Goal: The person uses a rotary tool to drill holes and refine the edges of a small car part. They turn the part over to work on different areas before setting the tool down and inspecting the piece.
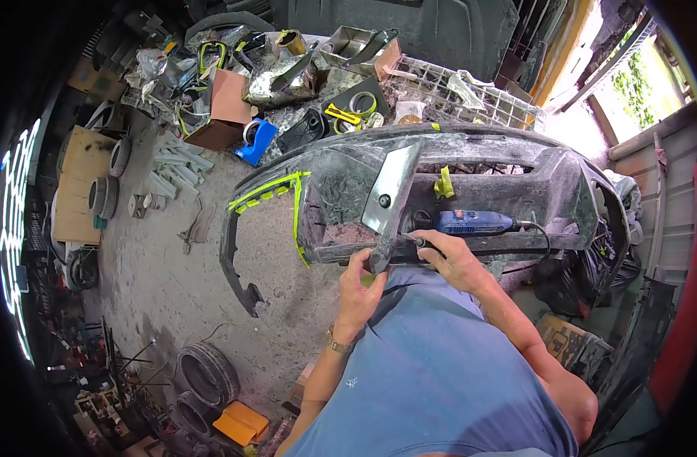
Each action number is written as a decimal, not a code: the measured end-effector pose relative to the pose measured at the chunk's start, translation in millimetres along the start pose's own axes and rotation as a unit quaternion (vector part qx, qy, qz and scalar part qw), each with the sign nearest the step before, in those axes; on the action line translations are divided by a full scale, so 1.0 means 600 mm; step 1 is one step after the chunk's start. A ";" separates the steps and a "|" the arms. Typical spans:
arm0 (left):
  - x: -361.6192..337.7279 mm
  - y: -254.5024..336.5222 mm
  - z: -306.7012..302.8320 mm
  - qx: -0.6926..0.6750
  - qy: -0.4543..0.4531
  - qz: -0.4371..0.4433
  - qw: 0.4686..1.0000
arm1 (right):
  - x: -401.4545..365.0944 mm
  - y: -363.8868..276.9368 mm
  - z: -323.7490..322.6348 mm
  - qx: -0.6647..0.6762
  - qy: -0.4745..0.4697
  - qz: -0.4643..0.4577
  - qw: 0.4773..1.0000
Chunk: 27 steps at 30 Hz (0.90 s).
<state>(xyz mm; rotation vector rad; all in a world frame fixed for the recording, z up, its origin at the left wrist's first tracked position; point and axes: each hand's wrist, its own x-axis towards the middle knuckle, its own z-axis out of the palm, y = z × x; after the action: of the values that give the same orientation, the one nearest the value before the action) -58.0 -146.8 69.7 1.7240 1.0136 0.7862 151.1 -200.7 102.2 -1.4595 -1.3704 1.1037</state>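
My left hand (356,293) pinches the dark lower end of a long tapered plastic piece (394,179). That piece stands tilted upward, with a shiny pale face and a round black knob low on it. My right hand (453,263), fingers closed, grips a small dark-handled tool (420,242) beside the piece; the tool's tip is hard to make out. Just beyond the right hand, a blue corded power tool (474,222) lies on a large dark car bumper (508,194). Yellow-green tape (297,217) lines part of the bumper's left end.
A cluttered table behind the bumper holds a cardboard box (228,107), a blue tape dispenser (257,142), a yellow cutter (343,114) and a wire rack (470,95). Tyres (209,373) lie at lower left. Black bags (573,278) sit at right.
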 end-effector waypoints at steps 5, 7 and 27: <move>-0.009 0.000 0.005 0.034 0.001 0.016 0.999 | -0.005 0.004 0.013 -0.102 0.038 -0.010 0.994; -0.013 -0.001 0.007 0.041 -0.001 0.012 0.999 | -0.002 0.010 0.018 -0.149 0.050 -0.029 0.987; -0.006 0.014 0.006 0.069 -0.002 0.012 0.998 | 0.024 0.003 0.030 -0.240 0.026 -0.067 0.968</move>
<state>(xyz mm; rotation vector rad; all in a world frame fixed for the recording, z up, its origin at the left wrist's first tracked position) -54.3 -152.9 76.2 1.8573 1.0667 0.7424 134.7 -186.5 95.1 -1.6857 -1.7513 0.6650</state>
